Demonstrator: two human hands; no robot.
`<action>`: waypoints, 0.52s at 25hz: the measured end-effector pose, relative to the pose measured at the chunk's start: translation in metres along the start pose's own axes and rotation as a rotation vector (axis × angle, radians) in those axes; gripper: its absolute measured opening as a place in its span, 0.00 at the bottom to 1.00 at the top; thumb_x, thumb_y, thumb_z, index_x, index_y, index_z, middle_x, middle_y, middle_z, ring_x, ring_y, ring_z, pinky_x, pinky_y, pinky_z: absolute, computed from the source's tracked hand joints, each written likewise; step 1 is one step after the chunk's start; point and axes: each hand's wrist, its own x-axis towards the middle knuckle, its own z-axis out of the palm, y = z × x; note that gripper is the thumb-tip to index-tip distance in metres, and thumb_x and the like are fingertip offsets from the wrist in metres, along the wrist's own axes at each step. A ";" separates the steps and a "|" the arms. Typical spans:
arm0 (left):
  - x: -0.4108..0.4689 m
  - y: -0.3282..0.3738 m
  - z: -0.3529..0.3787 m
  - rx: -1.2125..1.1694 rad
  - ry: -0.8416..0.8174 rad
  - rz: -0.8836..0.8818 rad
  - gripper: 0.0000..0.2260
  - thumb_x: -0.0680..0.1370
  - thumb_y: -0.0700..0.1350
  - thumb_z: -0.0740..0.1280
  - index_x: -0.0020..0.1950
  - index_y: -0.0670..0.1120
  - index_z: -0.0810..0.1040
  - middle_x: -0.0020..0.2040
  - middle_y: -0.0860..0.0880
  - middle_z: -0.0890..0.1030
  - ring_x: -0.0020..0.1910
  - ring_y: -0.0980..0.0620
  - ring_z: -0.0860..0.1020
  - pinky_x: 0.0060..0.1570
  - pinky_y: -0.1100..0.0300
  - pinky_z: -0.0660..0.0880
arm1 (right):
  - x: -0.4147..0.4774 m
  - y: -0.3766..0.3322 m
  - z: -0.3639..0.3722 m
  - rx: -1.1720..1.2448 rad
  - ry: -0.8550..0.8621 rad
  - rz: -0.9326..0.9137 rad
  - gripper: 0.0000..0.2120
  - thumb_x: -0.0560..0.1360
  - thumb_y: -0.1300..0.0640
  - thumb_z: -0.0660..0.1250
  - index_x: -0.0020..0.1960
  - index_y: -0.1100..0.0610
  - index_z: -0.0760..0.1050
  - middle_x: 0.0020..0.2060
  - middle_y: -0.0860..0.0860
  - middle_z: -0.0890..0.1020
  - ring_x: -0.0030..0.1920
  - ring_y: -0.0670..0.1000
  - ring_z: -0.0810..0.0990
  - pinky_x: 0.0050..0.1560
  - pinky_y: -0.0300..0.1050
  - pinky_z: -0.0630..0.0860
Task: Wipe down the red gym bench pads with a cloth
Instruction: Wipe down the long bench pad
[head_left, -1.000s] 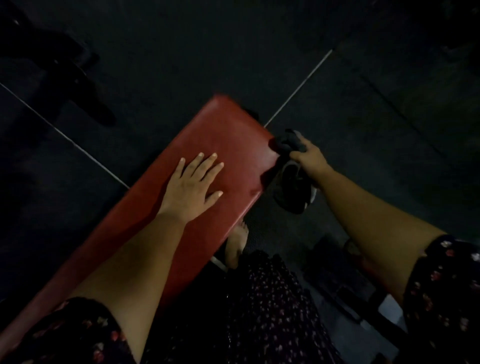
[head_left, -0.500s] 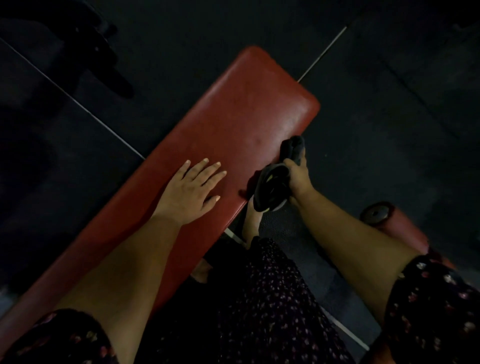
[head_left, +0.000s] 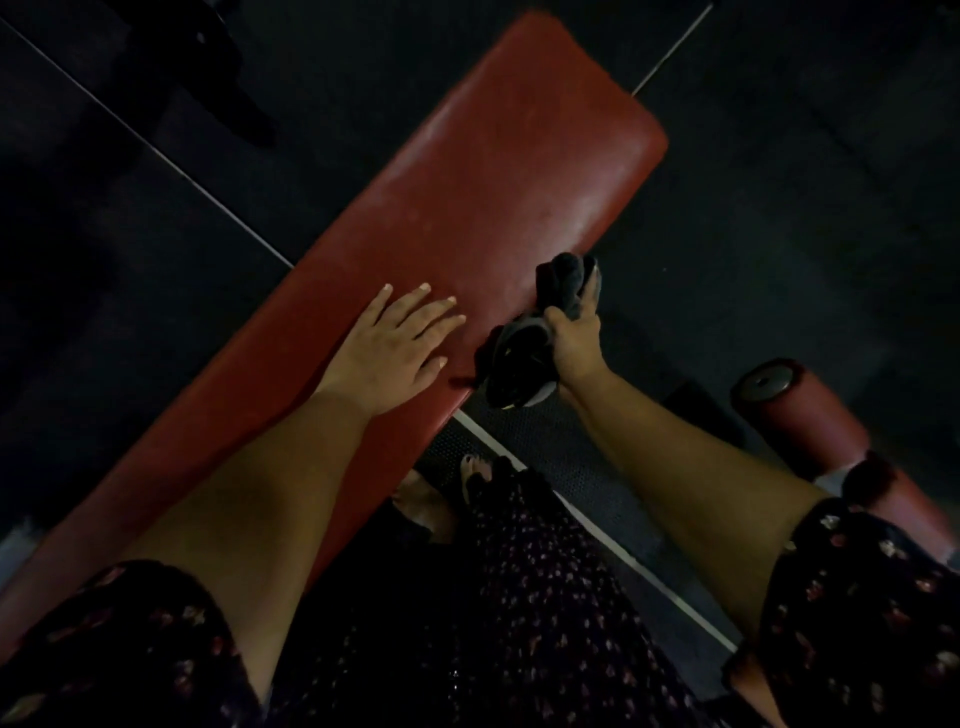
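A long red bench pad (head_left: 483, 171) runs diagonally from the lower left to the upper right of the view. My left hand (head_left: 395, 353) rests flat on its top, fingers straight and spread. My right hand (head_left: 574, 338) grips a dark grey cloth (head_left: 563, 283) and holds it against the pad's right side edge. A loose part of the cloth hangs down below my fist.
A red roller pad (head_left: 800, 415) with a dark end cap lies on the floor at the right. Dark rubber floor mats with pale seams (head_left: 171, 161) surround the bench. A black equipment leg (head_left: 228, 93) stands at the upper left. My feet (head_left: 475, 473) are beside the bench.
My right hand has slid with the cloth along the pad's right edge, back from its far end. The left hand has stayed flat on the pad while the view shifted.
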 end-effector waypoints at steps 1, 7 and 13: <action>-0.001 0.002 0.003 0.011 0.013 -0.009 0.24 0.80 0.53 0.58 0.76 0.49 0.65 0.75 0.49 0.66 0.76 0.45 0.60 0.74 0.41 0.55 | -0.007 0.005 0.002 -0.018 -0.006 -0.011 0.42 0.70 0.53 0.63 0.75 0.33 0.45 0.75 0.56 0.58 0.58 0.61 0.75 0.57 0.57 0.77; -0.001 0.008 0.017 0.077 0.108 -0.020 0.23 0.81 0.52 0.53 0.75 0.48 0.67 0.74 0.48 0.68 0.74 0.44 0.63 0.72 0.39 0.60 | -0.064 0.038 0.027 -0.051 -0.099 -0.015 0.40 0.78 0.61 0.62 0.76 0.34 0.42 0.73 0.54 0.53 0.57 0.52 0.70 0.56 0.47 0.76; -0.035 0.016 0.022 -0.002 0.167 -0.074 0.22 0.81 0.51 0.52 0.73 0.48 0.69 0.69 0.48 0.74 0.68 0.46 0.71 0.70 0.44 0.66 | -0.105 0.050 0.050 -0.096 -0.158 0.049 0.41 0.79 0.63 0.62 0.76 0.38 0.39 0.76 0.59 0.45 0.48 0.54 0.74 0.54 0.49 0.78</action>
